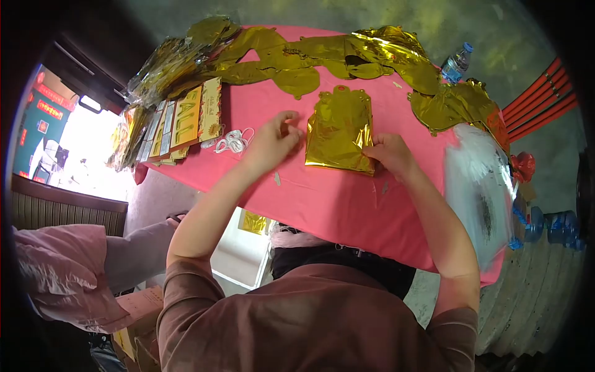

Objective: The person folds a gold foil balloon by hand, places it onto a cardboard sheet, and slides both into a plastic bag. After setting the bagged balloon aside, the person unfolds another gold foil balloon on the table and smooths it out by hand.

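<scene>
Two hands work at a folded gold foil balloon (338,130), which lies flat near the middle of the pink-covered desk (334,204). The right hand (387,152) grips the balloon's lower right edge, its fingers closed on the foil. The left hand (273,139) sits just beside the balloon's left edge with thumb and fingers pinched together; whether they hold anything is too small to tell. A coil of white string (234,141) lies near the left hand, and beside that is a row of flat printed packets (186,118). A heap of loose gold foil balloons (347,53) runs along the far edge of the desk. A water bottle (457,62) with a blue cap stands past the heap. A clear plastic bag (477,186) lies at the right end of the desk, its contents unclear.
</scene>
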Motion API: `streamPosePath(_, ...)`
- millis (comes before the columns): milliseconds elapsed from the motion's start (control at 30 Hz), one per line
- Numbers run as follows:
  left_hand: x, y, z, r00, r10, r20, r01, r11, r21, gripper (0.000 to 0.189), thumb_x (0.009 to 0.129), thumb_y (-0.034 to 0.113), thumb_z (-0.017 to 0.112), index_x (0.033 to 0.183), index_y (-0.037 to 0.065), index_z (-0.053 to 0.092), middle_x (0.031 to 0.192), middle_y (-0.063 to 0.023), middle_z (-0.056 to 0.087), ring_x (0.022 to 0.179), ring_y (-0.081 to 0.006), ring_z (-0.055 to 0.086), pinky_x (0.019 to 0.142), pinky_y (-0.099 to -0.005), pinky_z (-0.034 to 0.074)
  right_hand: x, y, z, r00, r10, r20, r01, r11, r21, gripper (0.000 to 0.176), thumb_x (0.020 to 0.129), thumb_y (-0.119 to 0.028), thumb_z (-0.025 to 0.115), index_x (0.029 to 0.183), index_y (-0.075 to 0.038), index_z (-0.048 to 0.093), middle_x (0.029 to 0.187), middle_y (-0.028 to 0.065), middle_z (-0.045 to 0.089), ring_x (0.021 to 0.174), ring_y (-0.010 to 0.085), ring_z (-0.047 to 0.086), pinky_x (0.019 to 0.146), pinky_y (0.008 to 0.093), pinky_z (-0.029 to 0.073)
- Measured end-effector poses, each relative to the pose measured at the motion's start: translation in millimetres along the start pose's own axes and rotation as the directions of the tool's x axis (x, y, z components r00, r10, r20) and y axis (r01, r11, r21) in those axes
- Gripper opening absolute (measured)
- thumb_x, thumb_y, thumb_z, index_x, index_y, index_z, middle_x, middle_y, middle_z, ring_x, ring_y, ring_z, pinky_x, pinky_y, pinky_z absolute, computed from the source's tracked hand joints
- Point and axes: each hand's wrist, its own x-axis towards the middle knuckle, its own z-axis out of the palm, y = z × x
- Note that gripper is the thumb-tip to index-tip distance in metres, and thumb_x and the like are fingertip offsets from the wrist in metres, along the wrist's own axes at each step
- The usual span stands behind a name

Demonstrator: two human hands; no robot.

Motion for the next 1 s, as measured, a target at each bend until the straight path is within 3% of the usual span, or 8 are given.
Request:
streamPosePath(33,-10.7,1.9,7.1,0.969,0.246,-0.014,-0.233,0.932,0.276,0.027,0.091,0.008,0.055,0.116,-0.003,0.055,0.102,-0.013,0.063,0.084,-0.0202,0.064,0.076,-0.0328,0.053,3.5,3.1,-2.2,1.0,-0.02,0.013,0.021,0.999,-0.033,0.008,0.076,-0.005,0.064,0.075,0.002,0.061,0.065,0.0052,0.061,0.054,0.0111,0.057,0.047,0.0244,0.044)
streamPosePath(100,-22.7,-2.9,13.6,0.774,0.604,0.19,-0.56,0.514,0.65,0.036,0.088,0.009,0.058,0.122,0.001,0.053,0.126,-0.0164,0.054,0.117,-0.0335,0.051,0.098,-0.0438,0.042,5.9,8.3,-3.0,0.999,-0.034,0.026,0.036,0.997,-0.064,0.007,0.076,-0.005,0.064,0.076,0.002,0.061,0.066,0.0052,0.061,0.054,0.011,0.057,0.047,0.0243,0.044)
streamPosePath(200,-35.2,-6.2,25.5,0.711,0.575,0.406,-0.661,0.348,0.664,0.04,0.088,0.015,0.058,0.125,0.002,0.052,0.136,-0.02,0.045,0.13,-0.0354,0.038,0.107,-0.0481,0.031,5.3,9.0,-3.2,0.998,-0.048,0.034,0.05,0.996,-0.077,0.007,0.083,-0.009,0.063,0.082,-0.003,0.06,0.065,0.0033,0.061,0.053,0.0102,0.057,0.046,0.0238,0.045)
streamPosePath(600,-44.6,-14.0,32.8,0.782,0.357,0.511,-0.618,0.334,0.712,0.052,0.09,0.026,0.056,0.137,0.008,0.043,0.145,-0.0149,0.037,0.138,-0.0325,0.027,0.113,-0.0479,0.02,6.6,11.8,0.2,0.974,-0.225,-0.017,0.212,0.94,-0.266,0.023,0.081,-0.006,0.063,0.102,0.001,0.055,0.07,0.0036,0.061,0.06,0.0098,0.058,0.054,0.0228,0.045)
streamPosePath(667,-44.1,-14.4,33.1,0.781,0.364,0.508,-0.618,0.332,0.713,0.052,0.09,0.026,0.056,0.137,0.009,0.043,0.145,-0.0149,0.037,0.138,-0.0322,0.027,0.113,-0.0481,0.02,2.5,13.3,-0.1,0.897,-0.432,-0.096,0.312,0.771,-0.556,0.031,0.081,-0.006,0.064,0.109,0.0,0.052,0.071,0.0042,0.06,0.061,0.0131,0.059,0.054,0.0254,0.045)
streamPosePath(800,-44.9,-14.2,33.6,0.782,0.37,0.501,-0.616,0.345,0.708,0.051,0.09,0.027,0.058,0.136,0.008,0.046,0.145,-0.0149,0.037,0.138,-0.0316,0.028,0.112,-0.0489,0.021,-24.3,0.0,18.1,0.825,-0.553,-0.114,0.312,0.616,-0.723,0.032,0.081,-0.011,0.065,0.11,-0.003,0.053,0.084,0.0079,0.06,0.076,0.0224,0.061,0.066,0.0345,0.049)
streamPosePath(867,-45.1,-13.4,34.0,0.781,0.374,0.501,-0.619,0.348,0.705,0.051,0.089,0.027,0.058,0.135,0.008,0.047,0.144,-0.0149,0.038,0.138,-0.0316,0.028,0.112,-0.0492,0.021,-28.3,7.1,24.7,0.582,-0.781,0.225,0.495,0.121,-0.86,0.04,0.083,-0.019,0.064,0.116,-0.001,0.052,0.108,0.0146,0.058,0.104,0.0327,0.054,0.091,0.0439,0.043)
streamPosePath(1000,-44.8,-12.8,34.6,0.774,0.382,0.505,-0.626,0.343,0.701,0.05,0.089,0.027,0.059,0.133,0.006,0.048,0.143,-0.0155,0.039,0.137,-0.0314,0.029,0.112,-0.0493,0.022,-33.0,15.8,41.4,0.65,-0.684,0.331,0.523,0.087,-0.848,0.05,0.086,-0.028,0.058,0.125,0.002,0.049,0.132,0.0196,0.045,0.127,0.0359,0.038,0.108,0.0492,0.027)
